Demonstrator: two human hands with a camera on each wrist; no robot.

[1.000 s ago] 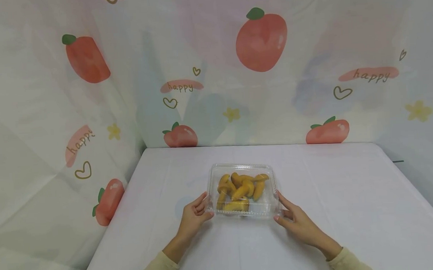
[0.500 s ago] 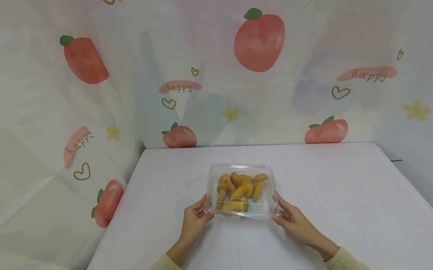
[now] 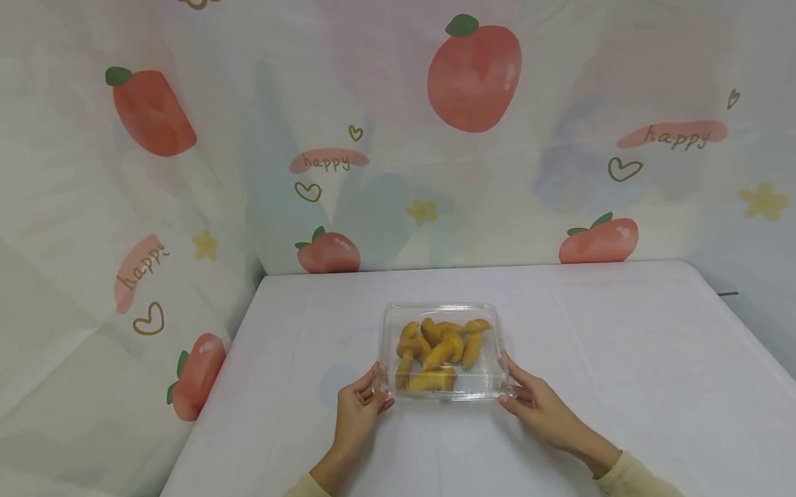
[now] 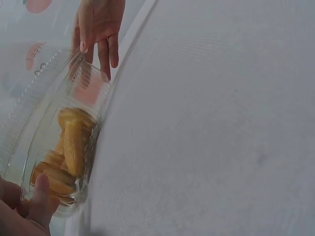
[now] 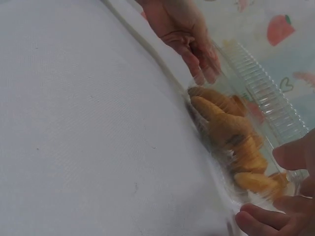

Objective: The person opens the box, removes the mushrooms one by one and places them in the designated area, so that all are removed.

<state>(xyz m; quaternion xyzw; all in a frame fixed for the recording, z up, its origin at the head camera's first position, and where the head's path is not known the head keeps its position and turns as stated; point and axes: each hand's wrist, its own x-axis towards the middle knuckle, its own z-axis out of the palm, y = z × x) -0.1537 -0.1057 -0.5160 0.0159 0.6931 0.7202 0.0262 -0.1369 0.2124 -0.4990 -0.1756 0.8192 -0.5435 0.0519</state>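
Note:
A clear plastic clamshell box (image 3: 479, 383) with a ridged rim lies in the middle of the head view. Through its lid several yellow-brown mushrooms (image 3: 444, 352) show, heaped toward the left and centre. My left hand (image 3: 356, 417) grips the box's near left corner, its thumb along the front edge. At the near right corner my right hand (image 3: 540, 413) holds the box between thumb and fingers. Both wrist views show the mushrooms (image 4: 75, 142) through the box's side. Whether its underside touches the table cannot be told.
A white cloth covers the table (image 3: 643, 356) around the box. Behind it hangs a pale curtain (image 3: 377, 71) printed with red fruit, hearts and "happy" lettering, and another such curtain (image 3: 56, 352) runs along the left side.
The head view has shifted very slightly. Both hands keep their hold on the box, and the mushrooms lie as before.

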